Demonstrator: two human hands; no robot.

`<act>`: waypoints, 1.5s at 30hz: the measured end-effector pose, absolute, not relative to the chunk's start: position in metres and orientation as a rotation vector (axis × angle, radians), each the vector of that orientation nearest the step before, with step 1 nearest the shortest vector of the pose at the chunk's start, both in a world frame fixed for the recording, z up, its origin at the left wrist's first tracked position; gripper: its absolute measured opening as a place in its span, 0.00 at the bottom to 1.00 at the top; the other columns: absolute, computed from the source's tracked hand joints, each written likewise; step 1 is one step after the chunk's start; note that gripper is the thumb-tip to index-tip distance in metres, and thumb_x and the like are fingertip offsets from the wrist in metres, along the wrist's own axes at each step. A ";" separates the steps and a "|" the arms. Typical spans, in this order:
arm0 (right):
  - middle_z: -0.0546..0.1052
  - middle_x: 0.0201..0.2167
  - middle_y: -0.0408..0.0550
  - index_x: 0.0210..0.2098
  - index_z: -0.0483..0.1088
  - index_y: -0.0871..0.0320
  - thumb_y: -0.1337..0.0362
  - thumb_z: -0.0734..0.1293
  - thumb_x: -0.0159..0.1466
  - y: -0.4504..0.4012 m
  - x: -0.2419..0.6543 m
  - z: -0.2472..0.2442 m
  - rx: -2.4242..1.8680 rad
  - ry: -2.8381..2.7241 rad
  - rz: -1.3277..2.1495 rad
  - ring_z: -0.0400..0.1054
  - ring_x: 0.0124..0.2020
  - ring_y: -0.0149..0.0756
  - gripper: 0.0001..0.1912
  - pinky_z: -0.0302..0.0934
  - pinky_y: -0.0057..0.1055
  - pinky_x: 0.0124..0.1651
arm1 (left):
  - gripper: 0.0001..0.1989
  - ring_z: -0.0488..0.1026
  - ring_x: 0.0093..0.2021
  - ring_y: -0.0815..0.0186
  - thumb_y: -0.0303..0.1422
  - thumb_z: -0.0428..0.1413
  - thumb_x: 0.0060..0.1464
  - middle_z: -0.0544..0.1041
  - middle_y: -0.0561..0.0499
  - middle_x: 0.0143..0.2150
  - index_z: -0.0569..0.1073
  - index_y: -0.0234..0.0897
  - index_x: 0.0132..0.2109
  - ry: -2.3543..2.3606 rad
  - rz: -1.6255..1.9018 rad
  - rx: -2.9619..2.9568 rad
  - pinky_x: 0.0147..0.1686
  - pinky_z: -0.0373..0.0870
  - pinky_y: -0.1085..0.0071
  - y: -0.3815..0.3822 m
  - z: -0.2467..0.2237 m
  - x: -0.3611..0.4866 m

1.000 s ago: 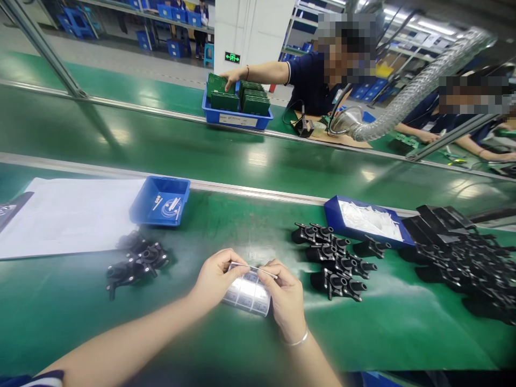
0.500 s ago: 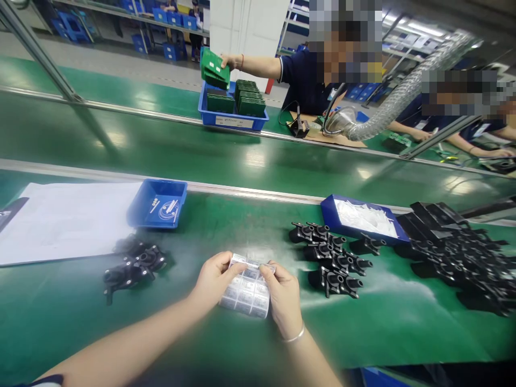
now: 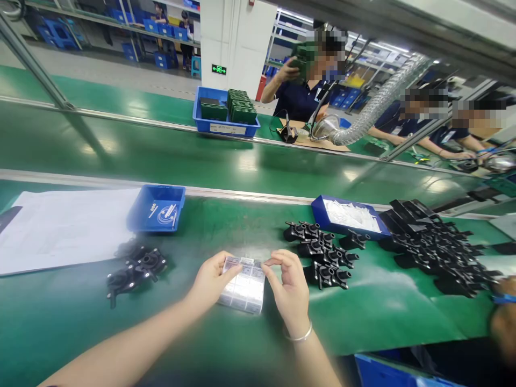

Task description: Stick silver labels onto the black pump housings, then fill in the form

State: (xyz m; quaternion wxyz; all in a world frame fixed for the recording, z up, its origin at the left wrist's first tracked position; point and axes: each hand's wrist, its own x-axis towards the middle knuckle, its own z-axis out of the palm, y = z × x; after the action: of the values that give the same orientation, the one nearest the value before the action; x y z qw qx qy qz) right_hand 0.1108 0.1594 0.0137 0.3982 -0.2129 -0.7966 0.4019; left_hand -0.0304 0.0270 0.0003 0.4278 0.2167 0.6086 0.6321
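Observation:
A silvery sheet of labels (image 3: pixel 242 290), marked off in small rectangles, is held tilted above the green bench in front of me. My left hand (image 3: pixel 212 279) grips its upper left edge, thumb on top. At the upper right corner, the thumb and index finger of my right hand (image 3: pixel 288 287) are pinched together; whether they hold the sheet or a single label is hard to see. Several black plastic housings with round ports (image 3: pixel 322 250) stand just right of my right hand. More black housings (image 3: pixel 137 269) lie to the left of my left hand.
Farther back are a blue bin of small white parts (image 3: pixel 157 209), white paper (image 3: pixel 64 231) and a blue box of white pieces (image 3: pixel 349 216). Many black parts (image 3: pixel 435 247) crowd the right. Across the rail, a co-worker lifts green boards near a blue crate (image 3: pixel 228 129). Another person's arm (image 3: pixel 503 317) shows at right.
My right hand has shifted slightly right, its fingers now at the sheet's corner rather than over its top edge. The co-worker has raised the boards from the crate. An arm has appeared at right.

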 end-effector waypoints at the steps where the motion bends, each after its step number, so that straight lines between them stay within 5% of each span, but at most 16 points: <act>1: 0.73 0.41 0.50 0.45 0.72 0.52 0.72 0.69 0.62 0.159 0.113 0.015 -0.478 -2.099 0.889 0.70 0.45 0.42 0.13 0.65 0.43 0.51 | 0.14 0.72 0.30 0.67 0.42 0.61 0.51 0.76 0.54 0.29 0.71 0.36 0.35 1.533 1.581 0.538 0.30 0.67 0.73 0.027 -0.001 -0.031; 5: 0.75 0.42 0.49 0.46 0.74 0.48 0.76 0.68 0.62 0.152 0.122 0.029 -0.265 -2.253 0.806 0.70 0.44 0.40 0.18 0.67 0.39 0.47 | 0.14 0.73 0.31 0.66 0.41 0.61 0.51 0.77 0.52 0.30 0.72 0.35 0.35 1.573 1.587 0.538 0.31 0.67 0.72 0.025 -0.006 -0.034; 9: 0.73 0.46 0.49 0.46 0.71 0.49 0.68 0.69 0.63 0.142 0.123 0.049 -0.511 -1.923 1.511 0.70 0.32 0.34 0.13 0.70 0.36 0.35 | 0.13 0.73 0.32 0.65 0.41 0.59 0.53 0.77 0.51 0.31 0.72 0.34 0.36 1.631 1.597 0.616 0.32 0.67 0.71 0.024 -0.006 -0.036; 12: 0.71 0.49 0.51 0.50 0.66 0.51 0.61 0.70 0.62 0.137 0.110 0.048 -0.766 -1.666 1.960 0.66 0.21 0.26 0.18 0.66 0.28 0.20 | 0.11 0.72 0.32 0.66 0.40 0.57 0.55 0.75 0.52 0.31 0.72 0.36 0.36 1.725 1.564 0.750 0.32 0.65 0.73 0.022 -0.002 -0.035; 16: 0.73 0.40 0.46 0.49 0.64 0.53 0.57 0.72 0.59 0.132 0.090 0.035 -0.853 -1.672 1.983 0.61 0.14 0.23 0.22 0.55 0.22 0.10 | 0.10 0.71 0.32 0.66 0.39 0.57 0.56 0.75 0.53 0.31 0.73 0.37 0.37 1.791 1.522 0.858 0.32 0.65 0.73 0.019 0.001 -0.033; 19: 0.73 0.36 0.44 0.48 0.65 0.54 0.57 0.71 0.60 0.128 0.087 0.029 -0.871 -1.788 1.731 0.60 0.13 0.23 0.19 0.51 0.22 0.09 | 0.10 0.72 0.31 0.66 0.39 0.57 0.55 0.76 0.52 0.31 0.74 0.37 0.38 1.770 1.530 0.838 0.31 0.66 0.73 0.019 0.000 -0.033; 26: 0.78 0.32 0.47 0.47 0.70 0.53 0.62 0.68 0.64 0.124 0.102 0.017 -0.738 -2.123 1.138 0.64 0.17 0.29 0.12 0.63 0.30 0.24 | 0.09 0.72 0.29 0.66 0.37 0.58 0.53 0.77 0.51 0.29 0.75 0.36 0.39 1.729 1.561 0.764 0.28 0.65 0.73 0.022 0.000 -0.032; 29: 0.78 0.32 0.46 0.46 0.70 0.52 0.61 0.69 0.63 0.124 0.105 0.025 -0.749 -2.070 1.344 0.64 0.16 0.28 0.12 0.62 0.28 0.22 | 0.09 0.72 0.28 0.67 0.35 0.56 0.53 0.77 0.51 0.30 0.74 0.35 0.41 1.706 1.566 0.748 0.27 0.64 0.74 0.022 0.000 -0.032; 32: 0.76 0.33 0.43 0.45 0.68 0.52 0.59 0.72 0.60 0.125 0.103 0.040 -0.798 -1.815 1.859 0.58 0.11 0.22 0.15 0.49 0.23 0.12 | 0.07 0.71 0.28 0.67 0.33 0.54 0.55 0.76 0.52 0.29 0.73 0.35 0.38 1.717 1.558 0.769 0.28 0.63 0.74 0.021 0.000 -0.033; 35: 0.71 0.21 0.36 0.46 0.67 0.56 0.58 0.72 0.60 0.130 0.096 0.048 -0.825 -1.618 2.186 0.50 0.08 0.19 0.18 0.39 0.19 0.09 | 0.07 0.73 0.32 0.65 0.33 0.54 0.55 0.78 0.52 0.33 0.74 0.37 0.40 1.794 1.543 0.856 0.32 0.66 0.73 0.020 0.003 -0.034; 38: 0.66 0.13 0.33 0.45 0.69 0.61 0.55 0.73 0.59 0.132 0.086 0.046 -0.881 -1.576 2.246 0.50 0.07 0.19 0.21 0.39 0.17 0.09 | 0.09 0.75 0.39 0.63 0.32 0.54 0.56 0.79 0.50 0.39 0.75 0.39 0.43 1.829 1.522 0.969 0.37 0.68 0.72 0.018 0.008 -0.034; 45: 0.70 0.16 0.36 0.34 0.70 0.60 0.52 0.74 0.56 0.124 0.070 0.040 -0.908 -1.634 2.162 0.54 0.07 0.21 0.18 0.41 0.16 0.07 | 0.09 0.76 0.37 0.63 0.35 0.53 0.58 0.80 0.50 0.37 0.75 0.39 0.42 1.816 1.470 0.998 0.36 0.69 0.72 0.016 0.015 -0.031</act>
State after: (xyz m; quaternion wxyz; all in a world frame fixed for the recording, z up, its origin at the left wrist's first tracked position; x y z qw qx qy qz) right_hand 0.0702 0.1244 0.0395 0.1410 -0.3143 -0.5661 0.7489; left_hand -0.0306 0.0159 0.0146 0.2960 0.3754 0.6828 0.5525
